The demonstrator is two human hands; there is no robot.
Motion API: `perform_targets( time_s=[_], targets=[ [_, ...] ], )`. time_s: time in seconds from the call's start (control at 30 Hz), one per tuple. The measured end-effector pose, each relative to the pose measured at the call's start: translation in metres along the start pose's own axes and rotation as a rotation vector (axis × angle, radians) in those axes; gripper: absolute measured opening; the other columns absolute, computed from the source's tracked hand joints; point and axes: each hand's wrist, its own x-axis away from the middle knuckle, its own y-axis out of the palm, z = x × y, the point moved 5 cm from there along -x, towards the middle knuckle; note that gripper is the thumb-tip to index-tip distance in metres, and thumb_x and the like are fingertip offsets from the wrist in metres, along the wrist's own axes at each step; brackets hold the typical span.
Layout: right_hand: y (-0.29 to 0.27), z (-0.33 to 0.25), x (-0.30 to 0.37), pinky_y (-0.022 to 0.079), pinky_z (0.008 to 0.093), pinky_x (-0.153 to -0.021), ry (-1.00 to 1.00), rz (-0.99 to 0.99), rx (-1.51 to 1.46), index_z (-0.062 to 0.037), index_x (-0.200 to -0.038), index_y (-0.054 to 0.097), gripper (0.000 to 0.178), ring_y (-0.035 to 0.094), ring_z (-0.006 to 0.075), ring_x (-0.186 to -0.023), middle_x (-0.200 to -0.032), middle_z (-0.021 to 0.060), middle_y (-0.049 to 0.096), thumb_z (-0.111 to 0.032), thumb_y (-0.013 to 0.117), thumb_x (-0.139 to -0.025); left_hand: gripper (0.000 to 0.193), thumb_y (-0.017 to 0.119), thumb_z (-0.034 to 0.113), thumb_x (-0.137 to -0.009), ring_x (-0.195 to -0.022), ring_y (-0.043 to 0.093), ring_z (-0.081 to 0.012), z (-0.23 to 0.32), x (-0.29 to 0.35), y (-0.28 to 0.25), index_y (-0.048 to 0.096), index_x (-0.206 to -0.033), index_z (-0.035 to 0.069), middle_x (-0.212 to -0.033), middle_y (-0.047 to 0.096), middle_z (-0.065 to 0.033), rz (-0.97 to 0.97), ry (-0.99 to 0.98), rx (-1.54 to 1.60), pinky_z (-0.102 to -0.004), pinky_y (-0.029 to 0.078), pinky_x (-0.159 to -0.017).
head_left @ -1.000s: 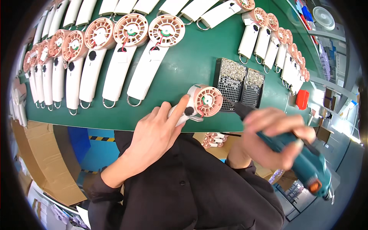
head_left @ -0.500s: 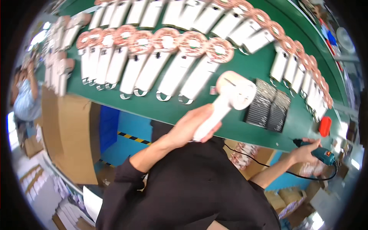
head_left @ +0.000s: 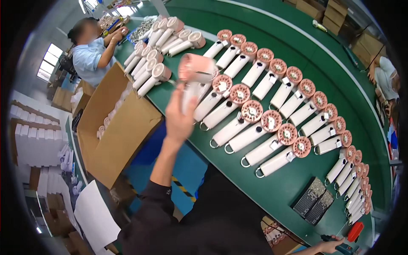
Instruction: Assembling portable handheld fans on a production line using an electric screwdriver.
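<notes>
A white and pink handheld fan (head_left: 197, 69) is upright in my left hand (head_left: 177, 117), whose fingers wrap round its handle; the raised fan is slightly blurred. It hovers above the left part of the green bench, in front of other fans. At the lower right, my right hand (head_left: 330, 246) is closed round a teal electric screwdriver (head_left: 349, 248), partly cut off by the picture's lower edge. Near that hand lie a red object (head_left: 355, 232) and two black blocks of screws (head_left: 313, 199). Rows of white fans with pink round heads (head_left: 270, 121) lie across the bench.
More finished-looking fans (head_left: 158, 70) are bunched at the bench's left end. Below them stands an open cardboard box (head_left: 127, 144) with fans inside. A co-worker in light blue (head_left: 91, 59) sits at the far left; another person (head_left: 386, 78) is at the right.
My left hand has carried the fan up and left, toward the bunched fans. The view has swung left, bringing the co-worker and box in fully. My right hand still grips the screwdriver.
</notes>
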Motion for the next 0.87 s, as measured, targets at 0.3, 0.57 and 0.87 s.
perform_targets(
  time_s=[0.3,0.57,0.87],
  targets=[
    [-0.052,0.084,-0.035,0.049,0.0316,-0.057,0.179,0.027,0.23,0.0005,-0.072,0.066,0.042,0.058,0.0173,-0.058,-0.065,0.0075,0.062,-0.038,0.062,-0.089,0.052,0.066,0.028,-0.086,-0.108,0.056,-0.0383,-0.147,-0.034,-0.025,0.052,-0.123,-0.005,-0.116,0.058,-0.0251,-0.03,-0.144,-0.42,-0.0417,0.044,-0.093],
    [-0.064,0.066,-0.009,0.046,0.0306,-0.053,0.1,0.208,0.401,-0.0004,-0.084,0.067,0.034,0.055,0.0134,-0.054,-0.066,0.0048,0.062,-0.033,0.063,-0.09,0.041,0.064,0.014,-0.087,-0.109,0.052,-0.0395,-0.154,-0.057,0.005,0.054,-0.121,-0.007,-0.116,0.056,-0.0265,-0.139,0.036,-0.378,-0.044,0.04,-0.094],
    [-0.013,-0.003,0.039,0.037,0.0227,-0.043,0.045,0.265,0.077,-0.0037,-0.113,0.053,0.031,0.046,0.0073,-0.047,-0.069,0.0018,0.054,-0.021,0.064,-0.091,0.05,0.051,0.026,-0.097,-0.125,0.048,-0.0267,-0.225,-0.052,0.012,0.042,-0.138,-0.002,-0.135,0.05,-0.0202,-0.221,-0.085,0.062,-0.0336,0.032,-0.107]
  ],
)
